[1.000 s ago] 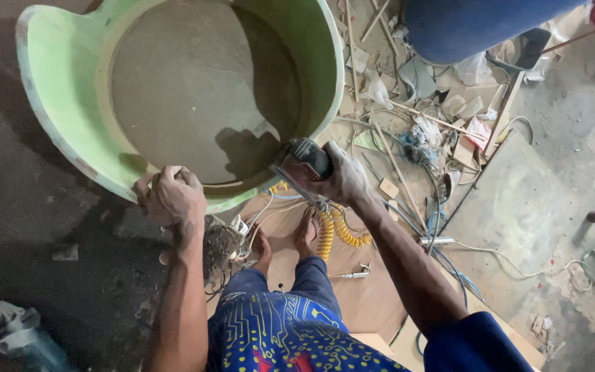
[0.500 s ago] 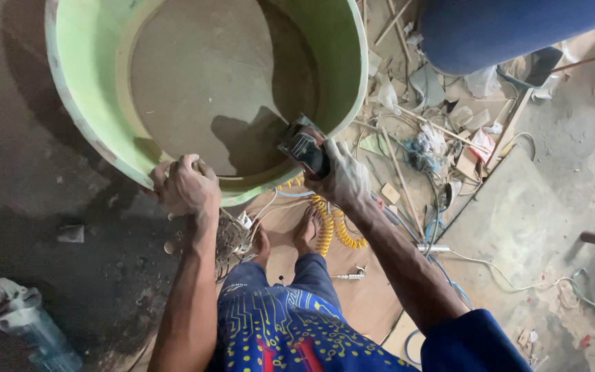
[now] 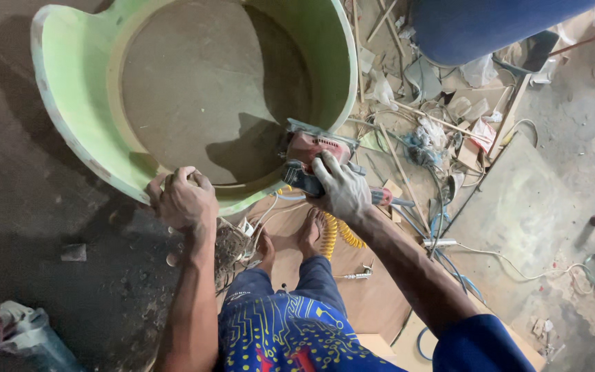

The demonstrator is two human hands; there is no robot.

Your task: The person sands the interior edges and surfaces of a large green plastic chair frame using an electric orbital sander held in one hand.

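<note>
A large pale green curved shell stands on the floor in front of me, open at the top, with a grey round panel inside it. My left hand grips the shell's near rim. My right hand holds a red and grey powered sander against the inner side of that rim. A yellow coiled hose trails from the tool down between my bare feet.
Wood strips, wires, paper scraps and debris litter the floor to the right. A blue barrel stands at the top right. A grey board lies on the right. A plastic container sits at the bottom left.
My right hand has brought the sander up onto the rim's inner side. The view has shifted, so the shell sits further to the right. My left hand keeps its grip on the rim.
</note>
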